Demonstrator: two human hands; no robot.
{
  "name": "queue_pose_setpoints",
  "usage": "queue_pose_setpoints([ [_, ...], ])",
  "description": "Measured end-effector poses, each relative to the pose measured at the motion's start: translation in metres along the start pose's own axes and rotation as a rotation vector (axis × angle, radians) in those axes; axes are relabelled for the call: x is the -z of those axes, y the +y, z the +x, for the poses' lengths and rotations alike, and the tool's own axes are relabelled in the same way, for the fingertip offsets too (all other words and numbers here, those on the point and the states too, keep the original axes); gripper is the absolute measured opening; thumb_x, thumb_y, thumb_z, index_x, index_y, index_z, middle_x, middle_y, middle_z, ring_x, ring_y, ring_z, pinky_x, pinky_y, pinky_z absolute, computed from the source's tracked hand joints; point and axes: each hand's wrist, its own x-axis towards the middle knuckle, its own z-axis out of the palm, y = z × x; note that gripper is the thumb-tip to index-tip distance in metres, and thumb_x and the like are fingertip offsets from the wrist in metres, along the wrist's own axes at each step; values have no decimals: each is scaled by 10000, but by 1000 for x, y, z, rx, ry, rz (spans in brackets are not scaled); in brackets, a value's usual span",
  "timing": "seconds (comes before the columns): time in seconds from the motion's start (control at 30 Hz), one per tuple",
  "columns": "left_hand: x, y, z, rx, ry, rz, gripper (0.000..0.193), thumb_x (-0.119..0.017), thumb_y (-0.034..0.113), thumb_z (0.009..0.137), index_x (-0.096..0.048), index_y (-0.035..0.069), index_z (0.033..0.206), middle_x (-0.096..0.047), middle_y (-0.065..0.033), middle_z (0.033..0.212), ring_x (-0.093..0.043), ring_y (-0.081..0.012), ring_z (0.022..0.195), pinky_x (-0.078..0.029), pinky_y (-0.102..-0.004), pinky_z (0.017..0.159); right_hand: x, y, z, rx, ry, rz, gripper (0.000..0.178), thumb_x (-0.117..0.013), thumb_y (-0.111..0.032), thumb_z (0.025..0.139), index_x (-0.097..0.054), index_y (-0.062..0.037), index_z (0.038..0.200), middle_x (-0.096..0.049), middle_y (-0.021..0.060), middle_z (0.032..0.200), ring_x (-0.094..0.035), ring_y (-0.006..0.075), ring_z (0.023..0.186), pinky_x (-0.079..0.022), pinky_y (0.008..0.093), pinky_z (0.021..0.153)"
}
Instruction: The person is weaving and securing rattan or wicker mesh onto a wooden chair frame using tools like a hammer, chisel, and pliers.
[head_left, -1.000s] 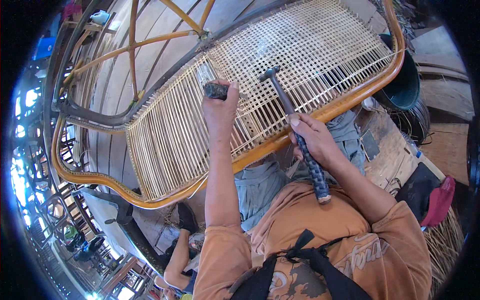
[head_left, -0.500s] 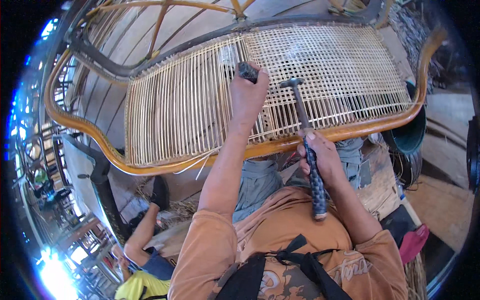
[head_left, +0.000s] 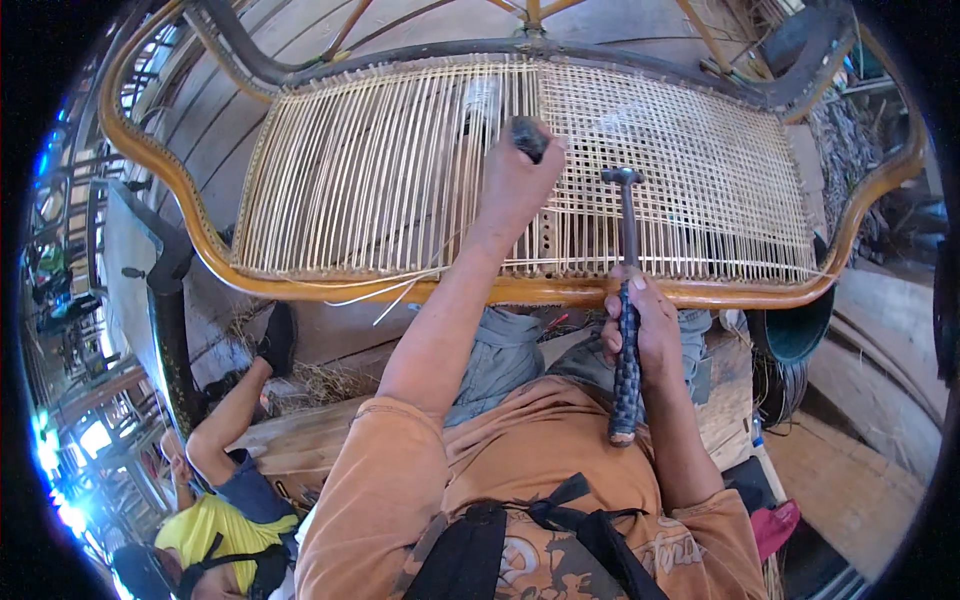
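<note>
While within fingers point(head_left: 611, 335) of right hand point(head_left: 658, 328) — hammer point(head_left: 628, 325), head point(head_left: 622, 176) beyond

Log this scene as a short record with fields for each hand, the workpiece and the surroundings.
Left hand: gripping a dark object above the panel; kind unclear
Right hand: holding a hammer by its dark wrapped handle, head pointing away from the body
Panel: pale strands; cross-woven at right, mostly one-way at left
Frame: curved, glossy brown, around the panel
Lower left: another person in a yellow top
</note>
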Motion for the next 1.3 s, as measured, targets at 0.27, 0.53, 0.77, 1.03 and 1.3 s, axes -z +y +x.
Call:
queue_pose_setpoints([
  [0.27, -4, 5, 0, -163, -67, 205, 172, -647, 180, 813, -566, 33, 849, -558, -22, 624, -507, -81, 562, -435, -271, 522, -6, 0, 0, -61, -29, 63, 332, -434, -318, 949, -466, -55, 1151, -483, 20, 706, -431, 109, 407, -359, 252, 331],
  [0.53, -2, 2, -2, -48, -90, 3, 190, -635, 179, 824, -533, 29, 882, -556, -37, 630, -518, -103, 555, -438, -274, 529, 9, 0, -4, -87, -33, -11, 319, -457, -316, 942, -485, -93, 1168, -487, 20, 701, -433, 108, 398, -333, 249, 321],
  [0.77, -8, -5, -9, -81, -124, -32, 134, -634, 112, 824, -532, 28, 846, -520, 4, 650, -468, -55, 583, -417, -245, 537, 13, 2, -10, -62, -4, 14, 311, -464, -328, 935, -489, -101, 1146, -488, 16, 712, -436, 110, 411, -348, 261, 335],
  [1.03, -10, 8, -8, -62, -188, 60, 138, -637, 130, 822, -541, 39, 860, -553, -10, 638, -530, -76, 574, -449, -253, 538, 10, 0, -15, -107, -53, 97, 315, -467, -329, 937, -491, -91, 1142, -492, 18, 714, -455, 108, 412, -367, 247, 345],
  [1.3, 2, 15, -11, 33, -144, -115, 124, -637, 94, 831, -525, 51, 860, -556, 0, 727, -505, -45, 598, -418, -208, 518, 8, 3, -15, -71, -45, 79, 298, -464, -304, 940, -490, -88, 1143, -493, 25, 709, -459, 113, 406, -364, 246, 338],
])
